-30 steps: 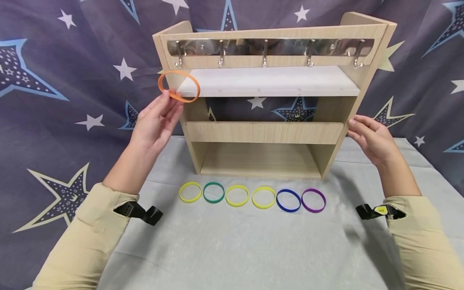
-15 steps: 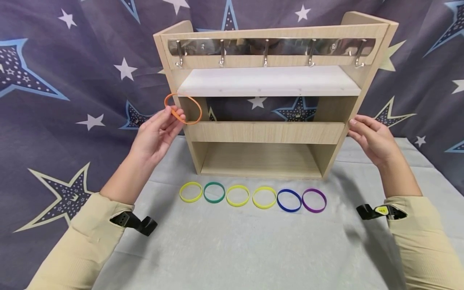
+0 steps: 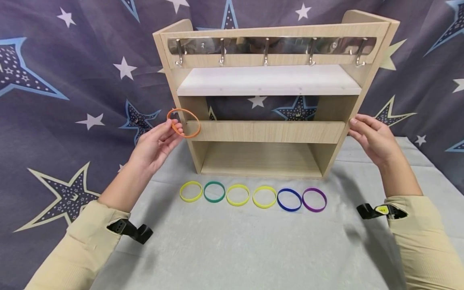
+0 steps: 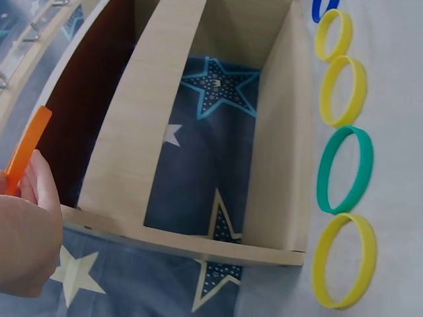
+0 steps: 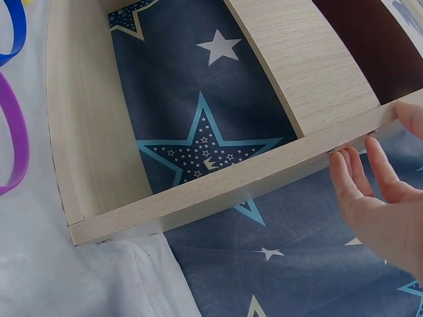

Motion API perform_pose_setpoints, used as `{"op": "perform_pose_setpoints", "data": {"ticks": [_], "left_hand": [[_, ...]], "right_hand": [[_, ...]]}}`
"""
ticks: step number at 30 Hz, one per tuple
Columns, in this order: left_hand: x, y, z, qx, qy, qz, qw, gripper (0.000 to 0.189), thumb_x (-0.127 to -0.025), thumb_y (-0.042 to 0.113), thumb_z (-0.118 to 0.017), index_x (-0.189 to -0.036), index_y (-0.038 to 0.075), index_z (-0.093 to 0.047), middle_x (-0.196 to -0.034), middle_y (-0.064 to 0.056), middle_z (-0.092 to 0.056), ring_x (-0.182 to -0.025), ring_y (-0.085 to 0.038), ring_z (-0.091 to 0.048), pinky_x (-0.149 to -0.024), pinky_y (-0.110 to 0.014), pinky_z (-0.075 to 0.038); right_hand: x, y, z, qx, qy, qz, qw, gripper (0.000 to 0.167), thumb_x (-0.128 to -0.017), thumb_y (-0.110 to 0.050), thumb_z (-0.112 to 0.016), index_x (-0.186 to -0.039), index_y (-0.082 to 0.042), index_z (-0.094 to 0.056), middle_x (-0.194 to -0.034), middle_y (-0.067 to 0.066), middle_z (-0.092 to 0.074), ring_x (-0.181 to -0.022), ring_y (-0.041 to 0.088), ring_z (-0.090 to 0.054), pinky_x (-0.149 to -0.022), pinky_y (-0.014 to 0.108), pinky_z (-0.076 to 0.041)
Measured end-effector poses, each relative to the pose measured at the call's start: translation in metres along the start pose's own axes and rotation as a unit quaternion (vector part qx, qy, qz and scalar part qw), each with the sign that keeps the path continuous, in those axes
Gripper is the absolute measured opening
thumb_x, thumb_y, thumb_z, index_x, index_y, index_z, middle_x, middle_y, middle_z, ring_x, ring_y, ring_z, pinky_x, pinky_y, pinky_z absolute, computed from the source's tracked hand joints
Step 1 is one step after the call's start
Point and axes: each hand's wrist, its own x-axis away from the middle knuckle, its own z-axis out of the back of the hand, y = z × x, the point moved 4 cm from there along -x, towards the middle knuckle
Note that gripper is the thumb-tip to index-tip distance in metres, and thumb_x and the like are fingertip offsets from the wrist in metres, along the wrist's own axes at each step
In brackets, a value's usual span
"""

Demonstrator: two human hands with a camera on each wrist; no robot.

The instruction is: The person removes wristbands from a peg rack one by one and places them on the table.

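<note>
An orange silicone wristband is pinched between the thumb and fingers of my left hand. It is held up at the left side of a light wooden shelf rack, overlapping the end of its middle board in the head view. In the left wrist view the wristband appears nearly edge-on. My right hand grips the rack's right side panel, thumb at the front edge and fingertips against the outer face, as the right wrist view shows of the side panel.
A metal strip with several hooks runs across the rack's top, above a white shelf. In front of the rack, a row of wristbands lies on the grey cloth: several yellow, one green, one blue, one purple. A starry curtain hangs behind.
My left hand has lowered the orange wristband from beside the white shelf to the level of the middle board. My right hand keeps its place on the side panel.
</note>
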Motion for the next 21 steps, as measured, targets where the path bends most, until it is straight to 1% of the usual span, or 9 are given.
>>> {"op": "perform_pose_setpoints", "data": {"ticks": [3,7,14,18,21], "left_hand": [[0.001,-0.002,0.006,-0.007,0.020,0.009,0.9997,0.010,-0.093,0.007,-0.061,-0.095,0.001,-0.069,-0.087,-0.009,-0.072,-0.084,-0.016,-0.070,-0.080,-0.026,-0.062],[0.002,-0.002,0.015,-0.019,0.037,0.020,0.9990,0.009,-0.091,0.008,-0.063,-0.095,0.002,-0.069,-0.087,-0.008,-0.072,-0.084,-0.015,-0.070,-0.078,-0.025,-0.062],[0.003,-0.001,0.031,-0.038,0.047,0.042,0.9973,0.012,-0.092,0.008,-0.062,-0.092,0.003,-0.072,-0.086,-0.008,-0.073,-0.085,-0.013,-0.070,-0.077,-0.024,-0.062],[0.002,-0.001,0.041,-0.053,0.049,0.049,0.9962,0.012,-0.093,0.008,-0.061,-0.092,0.004,-0.073,-0.086,-0.008,-0.074,-0.085,-0.013,-0.071,-0.077,-0.023,-0.061],[0.002,-0.001,0.048,-0.075,0.053,0.056,0.9942,0.013,-0.093,0.008,-0.060,-0.091,0.005,-0.073,-0.086,-0.006,-0.074,-0.084,-0.012,-0.071,-0.077,-0.022,-0.061]], "right_hand": [[0.000,0.000,0.000,0.001,0.000,0.000,1.0000,0.017,-0.093,0.003,-0.054,-0.099,-0.007,-0.066,-0.095,-0.001,-0.068,-0.090,0.008,-0.067,-0.078,0.016,-0.057],[-0.001,0.000,-0.001,-0.001,-0.001,0.001,1.0000,0.017,-0.093,0.003,-0.054,-0.099,-0.007,-0.066,-0.095,0.000,-0.068,-0.090,0.008,-0.067,-0.078,0.016,-0.057],[-0.001,0.000,0.001,0.006,0.001,0.001,1.0000,0.017,-0.093,0.003,-0.054,-0.098,-0.007,-0.067,-0.096,0.000,-0.069,-0.090,0.008,-0.068,-0.078,0.016,-0.057],[-0.001,0.000,0.001,-0.003,-0.004,-0.001,1.0000,0.017,-0.093,0.003,-0.054,-0.099,-0.006,-0.067,-0.096,0.000,-0.069,-0.090,0.009,-0.068,-0.078,0.017,-0.058],[-0.001,0.000,0.000,-0.005,-0.004,-0.001,1.0000,0.017,-0.093,0.004,-0.054,-0.098,-0.006,-0.067,-0.096,0.000,-0.069,-0.089,0.009,-0.068,-0.078,0.017,-0.058]]}}
